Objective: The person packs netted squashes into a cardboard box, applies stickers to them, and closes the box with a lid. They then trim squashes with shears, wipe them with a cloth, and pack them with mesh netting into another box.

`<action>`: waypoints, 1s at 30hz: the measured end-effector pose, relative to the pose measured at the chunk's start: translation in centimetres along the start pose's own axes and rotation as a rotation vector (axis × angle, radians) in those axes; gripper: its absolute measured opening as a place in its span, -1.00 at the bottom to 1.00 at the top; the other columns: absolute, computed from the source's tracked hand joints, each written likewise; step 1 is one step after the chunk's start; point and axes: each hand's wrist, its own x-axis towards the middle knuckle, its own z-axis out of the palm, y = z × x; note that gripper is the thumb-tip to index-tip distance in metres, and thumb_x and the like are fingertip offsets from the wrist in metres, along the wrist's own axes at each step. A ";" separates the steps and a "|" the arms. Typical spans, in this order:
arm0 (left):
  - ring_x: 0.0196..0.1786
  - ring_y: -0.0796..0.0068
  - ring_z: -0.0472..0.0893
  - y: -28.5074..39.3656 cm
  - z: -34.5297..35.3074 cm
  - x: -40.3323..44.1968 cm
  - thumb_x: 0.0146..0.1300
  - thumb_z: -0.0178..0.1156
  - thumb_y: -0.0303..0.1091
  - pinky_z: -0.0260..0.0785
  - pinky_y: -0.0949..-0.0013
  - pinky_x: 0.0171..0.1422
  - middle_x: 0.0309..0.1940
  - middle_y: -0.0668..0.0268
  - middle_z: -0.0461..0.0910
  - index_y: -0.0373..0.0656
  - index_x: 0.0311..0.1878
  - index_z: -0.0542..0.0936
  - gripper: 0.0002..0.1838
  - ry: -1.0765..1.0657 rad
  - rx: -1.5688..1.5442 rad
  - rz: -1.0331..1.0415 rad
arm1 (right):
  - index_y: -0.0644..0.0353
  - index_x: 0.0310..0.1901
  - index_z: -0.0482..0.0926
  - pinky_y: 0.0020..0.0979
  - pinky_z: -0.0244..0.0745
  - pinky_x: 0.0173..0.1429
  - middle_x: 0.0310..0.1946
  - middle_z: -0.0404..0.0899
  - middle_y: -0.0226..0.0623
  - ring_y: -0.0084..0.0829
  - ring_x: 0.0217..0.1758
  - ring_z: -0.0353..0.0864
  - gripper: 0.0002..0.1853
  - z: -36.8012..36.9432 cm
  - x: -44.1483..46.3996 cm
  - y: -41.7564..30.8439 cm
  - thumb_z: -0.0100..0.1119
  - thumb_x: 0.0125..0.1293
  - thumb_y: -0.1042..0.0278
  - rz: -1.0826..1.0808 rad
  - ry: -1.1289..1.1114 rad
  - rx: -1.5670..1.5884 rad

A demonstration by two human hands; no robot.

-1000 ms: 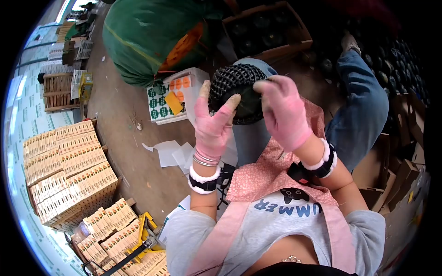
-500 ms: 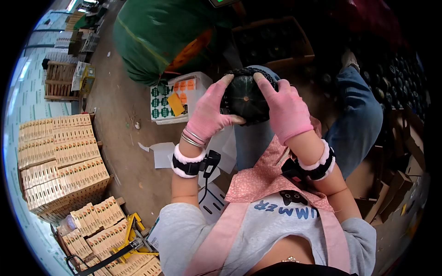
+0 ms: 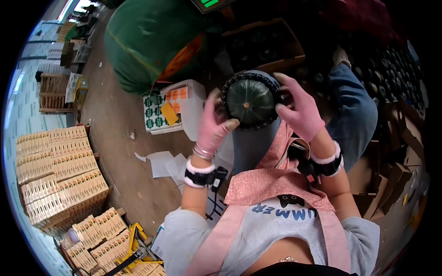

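Note:
A round dark green squash (image 3: 251,102) with a pale stem spot faces up, with a black foam net (image 3: 227,102) around its sides. My left hand (image 3: 214,124), in a pink glove with pale fingertips, is wrapped against the squash's left side, thumb at its lower left edge. On the opposite side my right hand (image 3: 299,106), gloved the same way, curls its fingers and thumb at the net's rim. The squash is held above my knee.
Sticker sheets (image 3: 165,109) in a white foam box lie left of the squash. Behind are a green sack (image 3: 142,43) and a carton of squashes (image 3: 294,51). Stacked cartons (image 3: 62,170) stand at left, many squashes (image 3: 391,76) at right, open cardboard boxes (image 3: 396,179) at lower right.
The net has gone from covering much of the squash to sitting around its sides, and the stem spot now faces up. My right thumb has moved from the top to the right edge.

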 end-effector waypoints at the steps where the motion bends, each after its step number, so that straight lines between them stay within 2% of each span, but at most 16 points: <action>1: 0.17 0.33 0.42 -0.8 0.1 -0.3 -0.07 0.46 -0.10 0.26 0.29 0.29 0.13 0.16 0.38 -0.25 0.30 0.21 -0.08 -0.008 0.067 -0.057 | 0.17 0.12 0.38 -0.44 0.48 -0.09 -0.21 0.56 -0.08 -0.33 -0.20 0.58 -0.52 -0.1 -0.7 1.2 0.07 0.09 0.53 0.157 0.042 0.009; 4: 0.12 0.38 0.43 -0.4 2.9 0.0 0.05 0.36 0.01 0.25 0.29 0.27 0.08 0.21 0.39 -0.23 0.26 0.24 -0.18 0.072 0.248 0.115 | 0.28 0.09 0.37 -0.45 0.49 -0.09 -0.18 0.56 -0.15 -0.45 -0.18 0.56 -0.60 0.6 -1.9 3.0 0.07 0.19 0.48 0.021 0.149 0.137; 5: 0.11 0.36 0.42 0.8 5.0 0.1 0.02 0.39 -0.05 0.25 0.30 0.26 0.08 0.22 0.38 -0.22 0.26 0.20 -0.16 0.123 -0.034 0.129 | 0.34 0.13 0.34 -0.44 0.47 0.00 -0.08 0.53 -0.22 -0.48 -0.05 0.52 -0.60 -0.1 -2.3 1.0 0.06 0.26 0.45 0.256 0.081 0.520; 6: 0.12 0.33 0.42 2.2 6.7 0.8 -0.14 0.50 -0.08 0.24 0.30 0.27 0.09 0.22 0.35 -0.21 0.28 0.12 -0.01 0.143 -0.229 0.146 | 0.30 0.22 0.27 -0.41 0.42 0.12 0.05 0.45 -0.22 -0.43 0.10 0.44 -0.53 0.0 -1.6 0.4 0.08 0.29 0.44 0.129 0.066 0.695; 7: 0.14 0.31 0.41 2.8 6.6 2.4 -0.23 0.54 -0.11 0.24 0.30 0.28 0.11 0.20 0.34 -0.21 0.29 0.09 0.06 0.077 -0.054 0.293 | 0.26 0.33 0.11 -0.36 0.37 0.21 0.15 0.36 -0.15 -0.38 0.21 0.36 -0.33 -0.6 -0.5 -0.2 0.19 0.22 0.42 0.029 -0.014 0.679; 9: 0.16 0.27 0.41 5.1 5.8 6.8 -0.36 0.61 -0.17 0.26 0.27 0.28 0.13 0.16 0.33 -0.20 0.29 0.07 0.15 0.003 0.275 0.525 | 0.18 0.41 -0.23 -0.22 0.32 0.28 0.28 0.16 -0.11 -0.28 0.29 0.27 0.25 -2.0 1.7 -2.1 0.57 -0.17 0.27 0.062 -0.033 0.780; 12: 0.08 0.20 0.53 8.1 7.9 13.8 -0.30 0.57 -0.31 0.41 0.24 0.14 0.07 0.10 0.43 -0.20 0.30 0.08 0.09 -0.074 0.368 0.651 | 0.13 0.39 -0.43 -0.24 0.25 0.34 0.23 0.20 -0.16 -0.29 0.27 0.27 0.44 -2.0 7.6 -1.8 0.64 -0.32 0.28 -0.244 0.103 0.812; 14: -0.07 0.08 0.62 8.6 8.8 18.7 -0.23 0.50 -0.41 0.50 0.23 -0.01 -0.03 0.10 0.52 -0.19 0.29 0.12 -0.01 -0.099 0.537 0.848 | 0.15 0.37 -0.41 -0.25 0.23 0.35 0.17 0.27 -0.19 -0.33 0.23 0.31 0.44 -4.2 11.5 -2.6 0.65 -0.36 0.33 -0.102 0.204 0.824; 16: -0.06 0.03 0.59 8.8 9.8 22.6 -0.27 0.51 -0.37 0.50 0.24 -0.01 -0.01 0.08 0.50 -0.17 0.28 0.14 0.00 -0.131 0.617 0.858 | 0.13 0.33 -0.21 -0.28 0.34 0.26 0.10 0.34 -0.22 -0.37 0.15 0.39 0.26 -5.7 15.9 -1.1 0.59 -0.33 0.45 -0.190 0.309 0.784; 19: 0.21 -0.04 0.38 6.6 9.5 28.2 -0.32 0.54 -0.22 0.31 0.17 0.23 0.18 -0.01 0.33 -0.20 0.35 0.09 0.12 -0.376 0.589 0.762 | 0.12 0.29 0.01 -0.32 0.40 0.21 0.07 0.38 -0.23 -0.38 0.11 0.43 0.04 -8.3 21.4 4.4 0.46 -0.25 0.55 -0.335 0.282 0.634; 20: 0.27 -0.05 0.31 4.9 9.0 29.9 -0.30 0.54 -0.16 0.23 0.13 0.31 0.20 -0.02 0.31 -0.21 0.36 0.10 0.13 -0.466 0.592 0.687 | 0.13 0.28 0.06 -0.31 0.37 0.23 0.08 0.36 -0.23 -0.37 0.13 0.42 0.01 -9.6 22.5 6.2 0.44 -0.28 0.52 -0.226 0.234 0.628; 21: 0.29 -0.07 0.26 3.0 8.4 31.7 -0.21 0.45 0.04 0.13 0.07 0.36 0.20 0.01 0.31 -0.17 0.32 0.22 0.01 -0.506 0.729 0.661 | 0.13 0.28 0.08 -0.29 0.33 0.26 0.10 0.34 -0.22 -0.35 0.15 0.39 0.01 -10.4 23.4 8.8 0.44 -0.31 0.46 -0.235 0.233 0.438; 24: 0.19 -0.01 0.35 -6.9 7.1 33.5 -0.06 0.30 0.13 0.21 0.03 0.26 0.15 0.07 0.36 -0.05 0.22 0.38 -0.22 -0.350 1.185 0.300 | 0.15 0.24 0.19 -0.26 0.23 0.33 0.13 0.30 -0.15 -0.26 0.22 0.32 0.02 -11.3 24.7 16.3 0.45 -0.41 0.28 -0.281 0.172 -0.076; 26: 0.25 0.09 0.31 -11.3 8.8 33.0 -0.06 0.28 0.07 0.19 -0.05 0.23 0.14 0.10 0.37 -0.07 0.28 0.31 -0.18 -0.311 1.259 0.010 | 0.13 0.16 0.34 -0.25 0.24 0.33 0.14 0.24 -0.01 0.01 0.19 0.32 -0.06 -10.7 25.1 18.8 0.44 -0.46 0.23 -0.334 0.062 -0.382; 28: 0.24 0.11 0.32 -14.3 10.5 31.8 -0.14 0.31 0.12 0.09 -0.07 0.29 0.13 0.15 0.39 -0.16 0.31 0.24 -0.05 -0.121 1.272 0.124 | 0.05 0.14 0.38 -0.21 0.23 0.34 0.18 0.19 0.01 0.06 0.20 0.27 -0.08 -9.3 24.9 21.4 0.45 -0.48 0.21 -0.223 -0.085 -0.397; 30: 0.25 0.15 0.30 -15.8 10.5 31.6 -0.16 0.33 0.09 0.02 -0.18 0.29 0.11 0.17 0.39 -0.20 0.32 0.21 -0.02 -0.133 1.304 0.196 | -0.14 0.12 0.42 -0.09 0.24 0.30 0.22 0.14 -0.02 0.09 0.25 0.19 -0.10 -8.8 24.9 22.7 0.47 -0.50 0.20 -0.162 -0.252 -0.473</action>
